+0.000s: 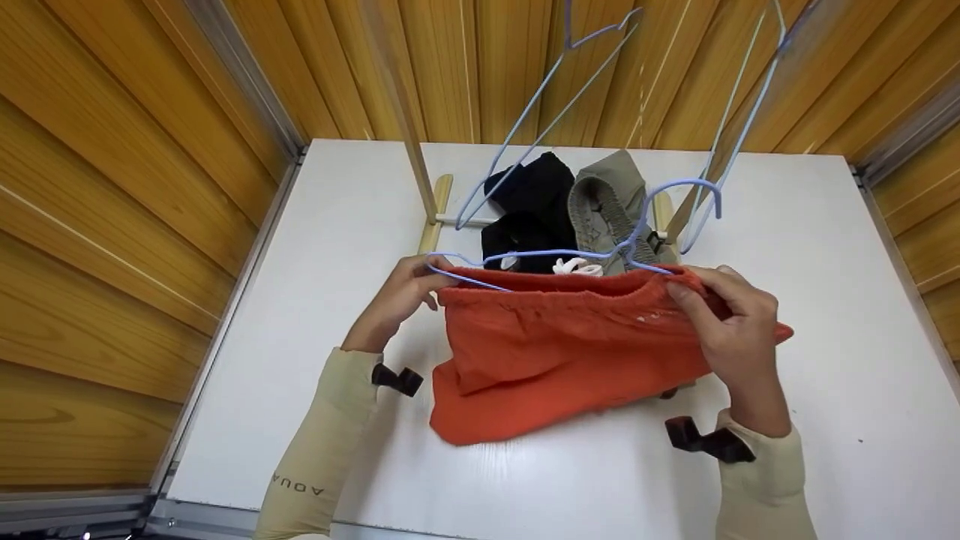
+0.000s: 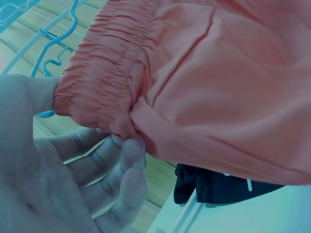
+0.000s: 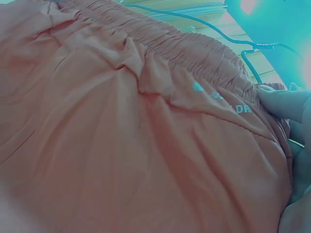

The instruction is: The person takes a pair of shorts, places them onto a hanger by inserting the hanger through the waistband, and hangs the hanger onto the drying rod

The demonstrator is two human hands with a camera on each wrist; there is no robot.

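Orange-red shorts (image 1: 570, 352) with a gathered elastic waistband hang between the two hands. My left hand (image 1: 397, 304) pinches the left end of the waistband; its thumb reaches into the waist in the left wrist view. A blue wire hanger (image 1: 540, 255) lies across the waist opening, its left end beside my left hand and its hook to the upper right. At the right end, my right hand (image 1: 731, 322) holds the waistband, thumb on the outer face near a small white print (image 3: 226, 99). The hanger's right end is hidden inside the shorts.
Behind the shorts lie black clothing (image 1: 532, 187), grey shorts (image 1: 611, 187) and a white cord (image 1: 577, 267) on the white table (image 1: 247, 390). A wooden rack (image 1: 420, 150) stands there, with two more blue hangers (image 1: 525, 127) hanging above. Wood-panelled walls surround the table.
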